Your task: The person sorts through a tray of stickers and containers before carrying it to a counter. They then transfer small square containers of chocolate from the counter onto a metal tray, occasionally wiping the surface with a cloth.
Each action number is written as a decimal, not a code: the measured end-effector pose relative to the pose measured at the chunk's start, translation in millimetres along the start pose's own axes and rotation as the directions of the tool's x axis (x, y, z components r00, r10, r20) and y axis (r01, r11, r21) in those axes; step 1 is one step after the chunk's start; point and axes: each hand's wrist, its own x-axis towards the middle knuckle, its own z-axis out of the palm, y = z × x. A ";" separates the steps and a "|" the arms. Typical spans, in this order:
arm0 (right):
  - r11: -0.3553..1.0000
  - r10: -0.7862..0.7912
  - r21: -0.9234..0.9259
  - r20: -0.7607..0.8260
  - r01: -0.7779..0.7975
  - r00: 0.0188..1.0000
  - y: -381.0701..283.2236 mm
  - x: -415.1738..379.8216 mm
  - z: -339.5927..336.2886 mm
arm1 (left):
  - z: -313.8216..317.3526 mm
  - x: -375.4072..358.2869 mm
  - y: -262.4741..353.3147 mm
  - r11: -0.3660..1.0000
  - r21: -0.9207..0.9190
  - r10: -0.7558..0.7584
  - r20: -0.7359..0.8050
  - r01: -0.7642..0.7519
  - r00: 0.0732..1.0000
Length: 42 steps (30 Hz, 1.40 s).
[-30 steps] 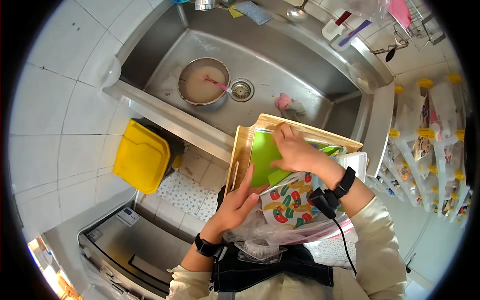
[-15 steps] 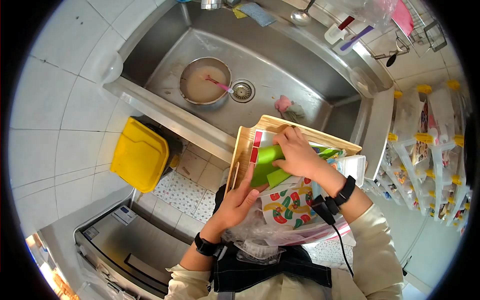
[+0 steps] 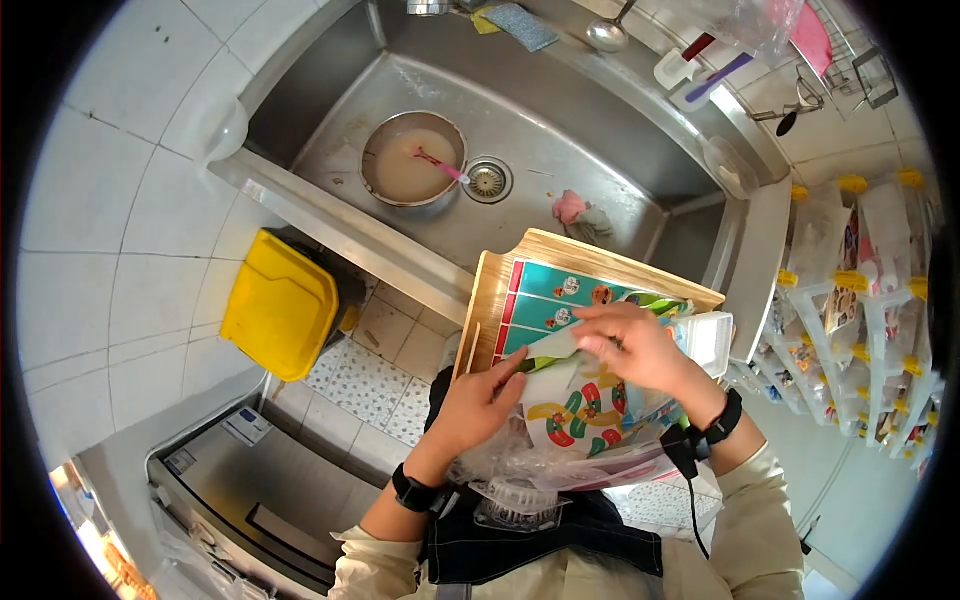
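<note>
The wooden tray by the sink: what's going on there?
A person is handling papers at the wooden tray. Their right hand pinches a pale sheet, while their left hand is at its other end. A teal printed sheet lies in the tray, and a colorfully patterned packet or sheet sits nearer the person. In the sink, a metal bowl holds cloudy liquid, with a pink-handled utensil in it.

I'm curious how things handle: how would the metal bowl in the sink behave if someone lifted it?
The metal bowl would probably feel heavy for its size, as cloudy liquid stands in it. That liquid may slosh if tilted. Its metal wall should stay stiff.
</note>
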 end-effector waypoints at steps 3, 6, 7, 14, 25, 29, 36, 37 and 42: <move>0.921 0.342 0.154 0.126 -0.359 0.931 2.7 12.7 -7.9 | 1.5 -1.1 5.0 0.998 0.028 0.065 -0.019 -0.065 0.998; 0.861 0.475 0.109 0.173 -0.496 0.863 7.1 31.2 -3.6 | 0.1 -0.5 9.2 0.992 0.060 0.114 0.002 -0.114 0.994; 0.926 0.372 0.010 0.155 -0.378 0.915 16.2 34.0 5.9 | -1.0 -1.0 10.5 0.990 0.089 0.108 0.017 -0.109 0.994; 0.879 0.446 -0.047 0.438 -0.475 0.781 -0.1 47.2 10.4 | 0.8 -5.0 2.7 0.903 0.355 0.296 -0.110 -0.241 0.949; 0.903 0.398 -0.293 0.303 -0.313 0.866 12.0 57.0 23.7 | 17.6 17.7 -36.3 0.903 -0.401 0.151 -0.047 -0.157 0.987; 0.903 0.426 -0.211 0.322 -0.374 0.846 4.8 56.5 8.9 | 24.4 22.3 -46.2 0.877 -0.453 0.176 -0.014 -0.163 0.984; 0.981 0.191 -0.072 0.309 -0.178 0.932 11.1 24.8 9.1 | 23.8 18.6 -39.9 0.958 -0.173 0.240 0.044 -0.229 0.970; 0.988 0.151 -0.018 0.249 -0.152 0.957 11.4 20.7 9.6 | 25.3 16.2 -36.1 0.958 -0.172 0.240 0.051 -0.228 0.969; 0.973 -0.115 -0.220 -0.205 0.069 0.972 -10.8 2.1 -15.5 | 26.3 -4.4 -7.1 0.925 0.232 0.368 -0.334 -0.302 0.868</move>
